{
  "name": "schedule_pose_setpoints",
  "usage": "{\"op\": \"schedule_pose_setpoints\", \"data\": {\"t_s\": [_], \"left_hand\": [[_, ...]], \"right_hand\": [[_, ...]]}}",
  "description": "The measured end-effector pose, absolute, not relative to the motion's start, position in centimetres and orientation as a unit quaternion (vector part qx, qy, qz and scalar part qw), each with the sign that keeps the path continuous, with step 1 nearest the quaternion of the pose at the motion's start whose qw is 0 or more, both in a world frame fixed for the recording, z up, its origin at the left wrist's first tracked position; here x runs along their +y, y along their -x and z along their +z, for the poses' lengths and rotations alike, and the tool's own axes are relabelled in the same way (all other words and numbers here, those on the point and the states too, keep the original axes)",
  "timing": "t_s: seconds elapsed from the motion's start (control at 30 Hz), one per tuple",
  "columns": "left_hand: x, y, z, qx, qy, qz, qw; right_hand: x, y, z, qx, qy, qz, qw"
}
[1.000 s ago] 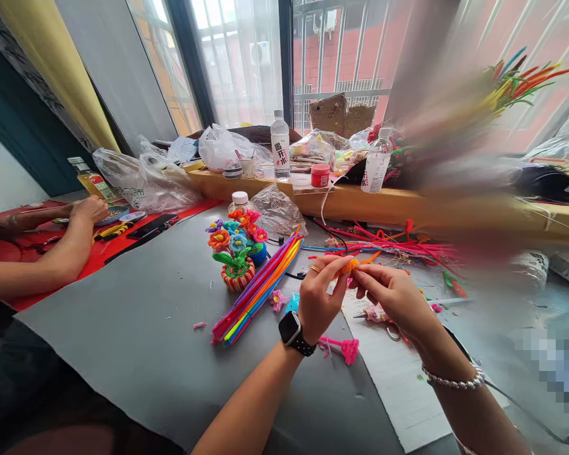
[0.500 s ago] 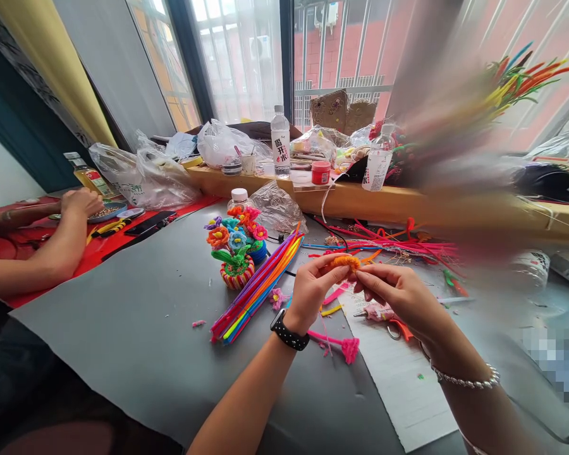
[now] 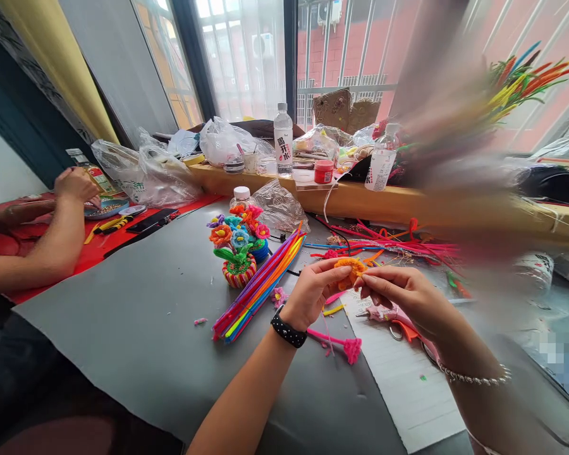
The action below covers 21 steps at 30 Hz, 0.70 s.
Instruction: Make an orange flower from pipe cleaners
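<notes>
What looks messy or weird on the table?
The pink pipe cleaners below the wooden ledge look messy: they sprawl loosely, while the colorful pipe cleaner bundle lies tidily together. A tiny pink fuzzy scrap also sits by itself on the gray tabletop, left of the bundle. I see no spill.

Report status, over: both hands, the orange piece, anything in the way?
Left hand: grip on orange fuzzy piece. Right hand: pinching at its right edge. Piece curved, held above the table. Pipe-cleaner bundle beside left hand, not blocking.
</notes>
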<state>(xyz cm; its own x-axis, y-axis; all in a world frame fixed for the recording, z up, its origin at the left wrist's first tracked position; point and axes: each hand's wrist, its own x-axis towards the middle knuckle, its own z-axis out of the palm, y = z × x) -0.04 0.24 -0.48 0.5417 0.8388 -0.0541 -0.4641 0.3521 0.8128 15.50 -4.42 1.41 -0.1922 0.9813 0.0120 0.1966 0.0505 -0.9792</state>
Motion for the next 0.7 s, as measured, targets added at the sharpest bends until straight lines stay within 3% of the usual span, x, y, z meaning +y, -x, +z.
{"op": "schedule_pose_setpoints", "data": {"t_s": [0.33, 0.53, 0.7], "left_hand": [[0.7, 0.6, -0.6, 0.241, -0.369, 0.379, 0.814], [0.7, 0.6, -0.7, 0.256, -0.446, 0.362, 0.777], [0.6, 0.2, -1.0, 0.302, -0.497, 0.309, 0.752]], "right_hand": [[-4.6, -16.8, 2.0, -0.645, 0.485, 0.484, 0.339], [-5.0, -18.8, 2.8, -0.735, 0.552, 0.300, 0.256], [-4.4, -20.2, 2.1, -0.761, 0.582, 0.130, 0.255]]}}
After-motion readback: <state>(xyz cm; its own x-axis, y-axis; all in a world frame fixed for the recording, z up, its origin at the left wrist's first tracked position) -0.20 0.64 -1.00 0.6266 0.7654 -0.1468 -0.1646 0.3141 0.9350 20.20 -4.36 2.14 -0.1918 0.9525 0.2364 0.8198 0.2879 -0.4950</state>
